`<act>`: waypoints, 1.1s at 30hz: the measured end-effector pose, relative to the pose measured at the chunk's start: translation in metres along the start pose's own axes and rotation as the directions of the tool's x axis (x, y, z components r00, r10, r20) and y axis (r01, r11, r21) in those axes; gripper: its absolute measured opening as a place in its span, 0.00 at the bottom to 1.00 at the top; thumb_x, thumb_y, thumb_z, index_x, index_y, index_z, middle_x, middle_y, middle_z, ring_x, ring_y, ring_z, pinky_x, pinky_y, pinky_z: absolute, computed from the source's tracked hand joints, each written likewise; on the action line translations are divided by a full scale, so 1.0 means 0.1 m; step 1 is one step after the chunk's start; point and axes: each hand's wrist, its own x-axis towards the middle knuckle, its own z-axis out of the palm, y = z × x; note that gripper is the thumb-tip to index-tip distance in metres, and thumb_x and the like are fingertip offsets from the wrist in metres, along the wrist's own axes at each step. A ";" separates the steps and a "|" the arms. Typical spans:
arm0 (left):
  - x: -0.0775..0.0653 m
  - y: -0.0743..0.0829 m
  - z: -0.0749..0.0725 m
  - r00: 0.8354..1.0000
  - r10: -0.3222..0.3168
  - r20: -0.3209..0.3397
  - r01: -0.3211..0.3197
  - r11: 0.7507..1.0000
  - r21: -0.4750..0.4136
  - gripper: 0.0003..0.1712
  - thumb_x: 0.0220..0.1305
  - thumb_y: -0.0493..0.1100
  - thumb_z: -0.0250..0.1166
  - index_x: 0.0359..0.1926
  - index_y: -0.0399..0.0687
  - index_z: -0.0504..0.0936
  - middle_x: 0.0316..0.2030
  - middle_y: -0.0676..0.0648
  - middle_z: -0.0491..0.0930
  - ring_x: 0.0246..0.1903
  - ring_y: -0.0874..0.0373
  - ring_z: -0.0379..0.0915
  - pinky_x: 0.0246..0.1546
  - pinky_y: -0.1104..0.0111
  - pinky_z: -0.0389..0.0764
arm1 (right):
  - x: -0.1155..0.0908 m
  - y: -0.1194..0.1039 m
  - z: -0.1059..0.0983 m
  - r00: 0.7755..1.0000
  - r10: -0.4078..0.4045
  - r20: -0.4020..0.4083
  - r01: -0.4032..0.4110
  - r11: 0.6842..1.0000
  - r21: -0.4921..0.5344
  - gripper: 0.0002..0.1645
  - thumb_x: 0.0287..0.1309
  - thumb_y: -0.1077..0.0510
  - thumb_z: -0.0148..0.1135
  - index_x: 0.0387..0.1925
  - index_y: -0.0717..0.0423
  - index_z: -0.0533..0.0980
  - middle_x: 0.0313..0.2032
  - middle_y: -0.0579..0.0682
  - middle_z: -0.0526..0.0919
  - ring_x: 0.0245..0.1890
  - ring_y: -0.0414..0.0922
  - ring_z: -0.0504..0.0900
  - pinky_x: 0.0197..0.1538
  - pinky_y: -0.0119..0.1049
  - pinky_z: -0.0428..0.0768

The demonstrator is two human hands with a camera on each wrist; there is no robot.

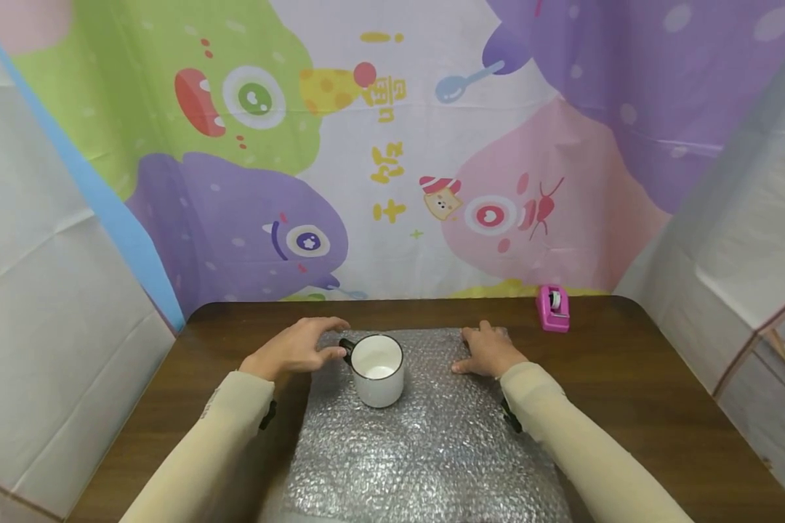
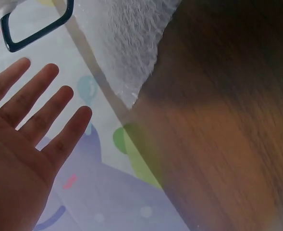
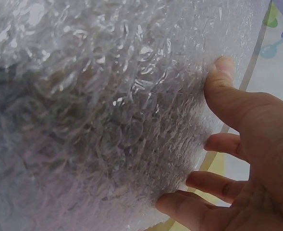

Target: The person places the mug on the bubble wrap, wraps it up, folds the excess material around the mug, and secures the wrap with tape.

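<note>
A white enamel mug [image 1: 381,388] with a dark rim stands upright on a sheet of bubble wrap [image 1: 419,457], toward its far left part. Its black handle [image 2: 40,34] points left. My left hand [image 1: 296,347] is beside that handle, thumb close to it and fingers held out straight, gripping nothing. The left wrist view shows the palm and spread fingers [image 2: 67,132]. Over at the far right corner of the wrap, my right hand [image 1: 490,354] rests with spread, slightly bent fingers. In the right wrist view, its thumb [image 3: 223,89] and fingertips lie against the bubbled surface.
A pink tape dispenser [image 1: 553,309] sits near the back right edge of the brown wooden table [image 1: 628,407]. Behind the table hangs a cartoon-printed curtain [image 1: 392,269]. Pale sheets [image 1: 52,290] close in the sides.
</note>
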 end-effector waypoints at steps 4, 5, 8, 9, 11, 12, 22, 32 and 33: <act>0.03 0.00 0.03 1.000 -0.019 0.012 0.018 1.000 0.016 0.26 0.72 0.51 0.63 0.65 0.43 0.78 0.61 0.43 0.81 0.64 0.43 0.75 0.65 0.45 0.74 | -0.01 0.00 -0.01 1.000 -0.002 -0.007 0.002 1.000 -0.009 0.49 0.57 0.37 0.73 0.71 0.61 0.69 0.64 0.72 0.70 0.64 0.76 0.69 0.67 0.68 0.70; 0.04 0.00 0.04 1.000 -0.018 0.014 0.018 1.000 0.020 0.26 0.72 0.51 0.64 0.64 0.43 0.78 0.61 0.43 0.81 0.64 0.43 0.75 0.65 0.46 0.74 | -0.01 0.00 -0.01 1.000 -0.004 -0.009 0.004 1.000 -0.012 0.49 0.57 0.37 0.73 0.70 0.61 0.69 0.64 0.72 0.70 0.63 0.77 0.69 0.66 0.68 0.70; 0.05 0.00 0.05 1.000 -0.015 0.019 0.014 0.999 0.036 0.26 0.71 0.51 0.65 0.64 0.44 0.79 0.61 0.44 0.82 0.64 0.45 0.76 0.65 0.46 0.75 | -0.01 0.01 -0.02 1.000 -0.005 -0.008 0.005 1.000 -0.018 0.49 0.57 0.38 0.73 0.70 0.61 0.69 0.63 0.72 0.70 0.63 0.77 0.70 0.66 0.68 0.70; 0.06 0.00 0.05 1.000 -0.014 0.019 0.014 0.999 0.038 0.26 0.70 0.51 0.65 0.64 0.44 0.79 0.60 0.44 0.82 0.63 0.45 0.76 0.65 0.46 0.75 | -0.01 0.01 -0.02 1.000 -0.005 -0.007 0.005 1.000 -0.019 0.49 0.57 0.38 0.73 0.70 0.61 0.69 0.63 0.73 0.70 0.63 0.77 0.70 0.66 0.68 0.70; 0.06 0.00 0.06 1.000 -0.016 0.022 0.015 0.999 0.042 0.26 0.69 0.51 0.66 0.64 0.44 0.79 0.60 0.45 0.82 0.63 0.45 0.77 0.64 0.47 0.76 | 0.00 0.01 -0.02 1.000 -0.008 -0.007 0.008 1.000 -0.024 0.49 0.58 0.38 0.72 0.71 0.61 0.69 0.63 0.73 0.70 0.63 0.77 0.70 0.66 0.68 0.71; 0.07 0.00 0.06 1.000 -0.014 0.023 0.013 0.999 0.045 0.26 0.69 0.51 0.67 0.63 0.44 0.80 0.60 0.45 0.82 0.62 0.45 0.77 0.64 0.47 0.76 | 0.00 0.01 -0.02 1.000 -0.009 -0.005 0.009 1.000 -0.025 0.49 0.58 0.38 0.72 0.71 0.61 0.69 0.64 0.73 0.70 0.63 0.77 0.70 0.66 0.68 0.70; 0.09 0.02 0.09 0.999 -0.004 0.038 0.002 0.999 0.049 0.25 0.67 0.50 0.68 0.61 0.44 0.82 0.57 0.46 0.84 0.60 0.46 0.79 0.62 0.48 0.78 | 0.02 0.00 -0.03 1.000 -0.019 0.001 0.019 0.999 -0.047 0.49 0.57 0.37 0.72 0.71 0.61 0.68 0.63 0.72 0.70 0.62 0.76 0.71 0.66 0.68 0.71; 0.10 0.05 0.09 0.999 0.040 0.028 -0.041 0.998 0.038 0.21 0.66 0.45 0.68 0.58 0.43 0.83 0.52 0.46 0.86 0.53 0.50 0.82 0.57 0.51 0.81 | 0.03 0.01 -0.02 1.000 -0.009 0.000 0.009 1.000 -0.030 0.49 0.56 0.38 0.73 0.70 0.62 0.69 0.63 0.72 0.70 0.62 0.76 0.70 0.66 0.69 0.69; 0.10 0.05 0.09 0.999 0.043 0.030 -0.044 0.998 0.034 0.20 0.66 0.45 0.68 0.57 0.44 0.84 0.51 0.47 0.86 0.51 0.51 0.83 0.54 0.52 0.82 | 0.03 0.01 -0.02 1.000 -0.009 0.000 0.009 1.000 -0.030 0.49 0.56 0.38 0.73 0.70 0.62 0.69 0.63 0.72 0.70 0.62 0.76 0.70 0.66 0.69 0.70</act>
